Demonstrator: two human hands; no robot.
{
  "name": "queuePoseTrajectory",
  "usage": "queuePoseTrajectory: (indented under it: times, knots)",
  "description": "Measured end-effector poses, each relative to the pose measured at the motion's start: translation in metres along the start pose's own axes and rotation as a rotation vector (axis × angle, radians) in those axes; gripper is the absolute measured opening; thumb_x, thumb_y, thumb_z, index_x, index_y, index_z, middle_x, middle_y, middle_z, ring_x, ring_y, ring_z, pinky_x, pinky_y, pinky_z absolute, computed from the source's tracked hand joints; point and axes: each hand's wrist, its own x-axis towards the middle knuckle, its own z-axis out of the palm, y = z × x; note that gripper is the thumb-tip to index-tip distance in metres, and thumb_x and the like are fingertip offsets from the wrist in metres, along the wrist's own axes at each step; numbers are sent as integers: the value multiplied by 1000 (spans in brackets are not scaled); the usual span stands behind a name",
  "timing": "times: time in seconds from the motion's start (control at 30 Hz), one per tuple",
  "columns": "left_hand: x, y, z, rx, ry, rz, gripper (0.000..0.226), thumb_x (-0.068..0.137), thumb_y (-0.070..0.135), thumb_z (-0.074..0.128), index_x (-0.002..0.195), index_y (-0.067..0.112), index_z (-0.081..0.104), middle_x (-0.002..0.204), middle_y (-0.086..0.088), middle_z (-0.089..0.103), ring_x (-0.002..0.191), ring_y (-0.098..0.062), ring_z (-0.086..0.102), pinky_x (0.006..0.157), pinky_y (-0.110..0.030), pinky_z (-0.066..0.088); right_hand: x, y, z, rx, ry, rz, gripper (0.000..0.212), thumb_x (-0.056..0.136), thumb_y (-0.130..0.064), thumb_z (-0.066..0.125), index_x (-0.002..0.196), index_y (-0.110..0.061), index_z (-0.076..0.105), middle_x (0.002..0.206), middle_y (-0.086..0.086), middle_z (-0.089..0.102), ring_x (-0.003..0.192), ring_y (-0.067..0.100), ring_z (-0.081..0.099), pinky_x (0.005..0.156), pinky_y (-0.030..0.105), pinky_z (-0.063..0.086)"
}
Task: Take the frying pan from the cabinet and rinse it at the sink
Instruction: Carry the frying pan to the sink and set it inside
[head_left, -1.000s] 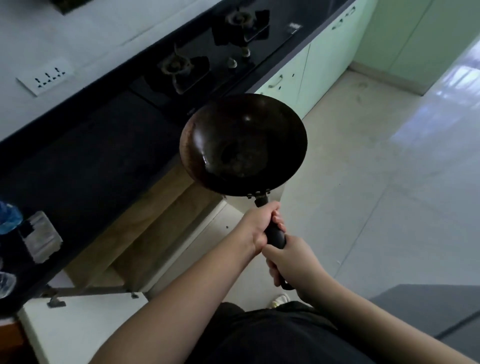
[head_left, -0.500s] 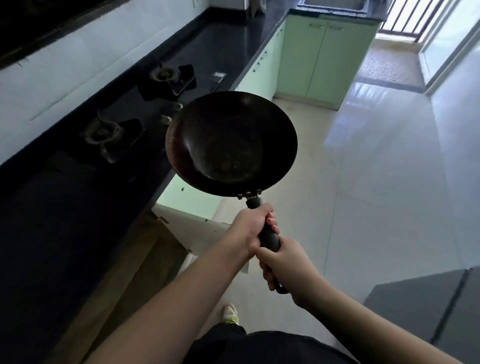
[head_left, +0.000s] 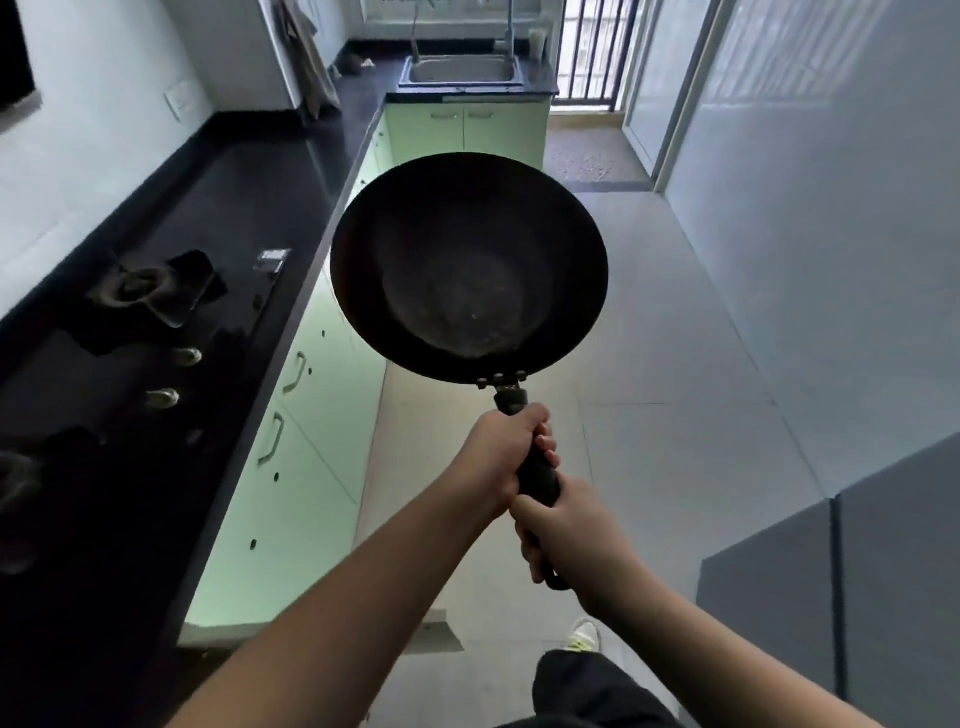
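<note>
I hold a dark round frying pan (head_left: 467, 270) out in front of me over the floor, its bowl facing up and empty. My left hand (head_left: 498, 457) grips the black handle just behind the rivets. My right hand (head_left: 571, 540) grips the same handle lower down, near its end. The steel sink (head_left: 460, 70) with its tap sits far ahead at the end of the kitchen, set in a black counter over green doors.
A long black counter (head_left: 249, 208) runs along the left with a gas hob (head_left: 150, 296) and knobs. Pale green cabinet doors (head_left: 311, 395) line its front. A tiled floor (head_left: 675, 364) stretches ahead to a doormat and a barred door. A grey surface (head_left: 831, 597) stands at lower right.
My view has swung from the hob and open cabinet toward the far end of the kitchen, bringing the sink into sight. The pan stays in both hands, carried along the aisle.
</note>
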Motion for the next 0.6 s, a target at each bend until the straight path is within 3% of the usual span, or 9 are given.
queuePoseTrajectory:
  times: [0.6]
  knots:
    - [195,76,164,4,84,-65,31,93,0,45,64,11,41,42,4,40,30,-6,37,35,-14,36,182,-64,-183,110,-22,-8,16,86,-3,50,72,-8,46,49,4,47,33,14,43,36,15,31]
